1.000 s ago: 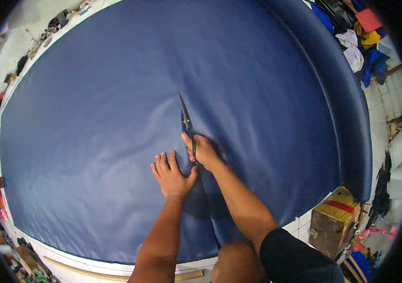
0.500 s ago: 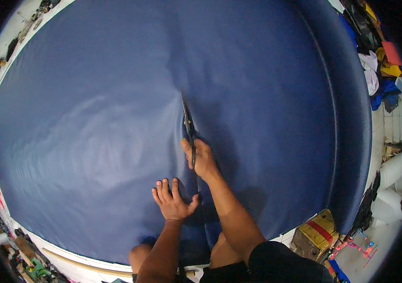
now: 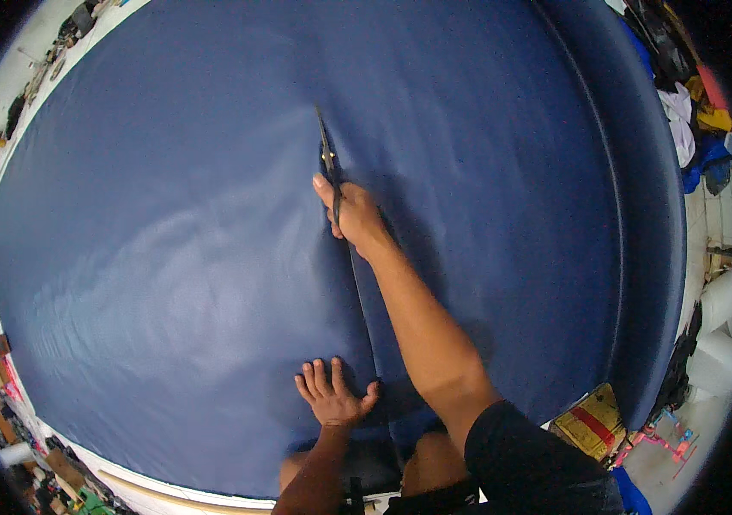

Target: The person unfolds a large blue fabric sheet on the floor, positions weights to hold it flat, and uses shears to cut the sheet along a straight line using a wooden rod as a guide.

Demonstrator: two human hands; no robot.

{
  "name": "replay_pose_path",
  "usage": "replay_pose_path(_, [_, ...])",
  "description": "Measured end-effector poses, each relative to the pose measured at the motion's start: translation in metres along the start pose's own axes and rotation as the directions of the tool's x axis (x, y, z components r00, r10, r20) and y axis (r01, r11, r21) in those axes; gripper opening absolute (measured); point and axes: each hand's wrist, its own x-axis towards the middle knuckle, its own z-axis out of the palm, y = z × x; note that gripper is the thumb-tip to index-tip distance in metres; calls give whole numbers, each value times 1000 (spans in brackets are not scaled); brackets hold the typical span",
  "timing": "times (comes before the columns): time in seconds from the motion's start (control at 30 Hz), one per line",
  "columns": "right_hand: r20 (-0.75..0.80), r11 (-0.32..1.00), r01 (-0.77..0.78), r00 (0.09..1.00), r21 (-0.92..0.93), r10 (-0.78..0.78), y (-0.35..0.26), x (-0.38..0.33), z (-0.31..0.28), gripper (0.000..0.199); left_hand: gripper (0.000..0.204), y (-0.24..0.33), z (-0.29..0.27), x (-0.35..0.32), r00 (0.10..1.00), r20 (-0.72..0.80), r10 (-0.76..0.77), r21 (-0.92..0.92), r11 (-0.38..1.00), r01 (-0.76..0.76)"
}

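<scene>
A broad sheet of dark blue, slightly glossy material [image 3: 169, 283] fills most of the view. My right hand [image 3: 356, 219] is closed round the handles of a pair of scissors [image 3: 328, 159], whose blades point away from me at the material. Behind the scissors a cut line runs back toward my knees. Just left of that line, near the front, my left hand [image 3: 336, 402] lies flat on the sheet with its fingers spread. Part of the lower scissors is hidden by the right hand.
Along the right side the blue material forms a thick roll [image 3: 641, 215]. A worn yellow box with a red stripe [image 3: 591, 422] stands at the front right, beside a pink toy-like frame [image 3: 662, 442]. White rolls [image 3: 713, 365] and crumpled cloths [image 3: 705, 129] lie farther right; clutter lines the left edge.
My right hand and the scissors have moved farther away along the sheet, and the cut behind them is longer. My left hand stays flat, now farther behind the scissors.
</scene>
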Motion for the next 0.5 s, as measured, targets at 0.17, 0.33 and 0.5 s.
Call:
replay_pose_path(0.17, [7,1000,10,1000,-28,-10,-2,14,8,58,90,-1,-2,-3,999,45,-29,17,999,28])
replay_pose_path(0.33, [59,1000,-10,998,-21,12,-52,68,-2,56,90,0,0,-3,1000,20,-6,0,1000,6])
replay_pose_path(0.5, [-30,986,82,996,-148,-87,-63,114,10,64,84,-3,-1,-2,1000,22,-14,-8,1000,14])
